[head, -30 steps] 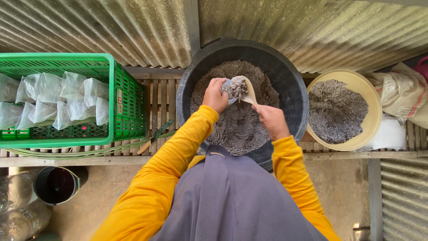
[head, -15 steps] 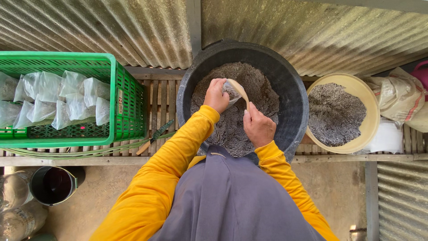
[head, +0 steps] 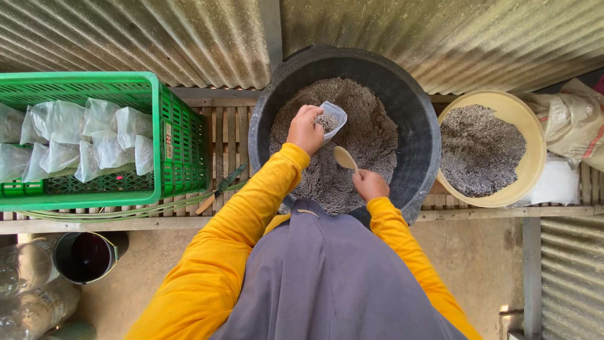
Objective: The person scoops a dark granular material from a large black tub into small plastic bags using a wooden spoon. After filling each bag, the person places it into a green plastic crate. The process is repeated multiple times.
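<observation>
**Entry: filling station at the black tub, risks and hand poses**

1. Black tub, centre of the frame, heaped with grey gritty mix. We judge the chief risk to be spillage here: a tilted bag or an overloaded spoon would drop mix back into the heap or onto the slatted bench.
2. Green crate, left of frame, holding filled clear bags; well apart from our hands.
3. Yellow basin, right of frame, with a darker grey material.
4. Left hand, over the tub, fingers closed around the small clear bag, mouth open toward the spoon; a loosened grip would collapse that opening.
5. Right hand, lower centre, wrist bent, closed on the handle of a wooden spoon, its bowl raised just below the bag, not touching it.
</observation>
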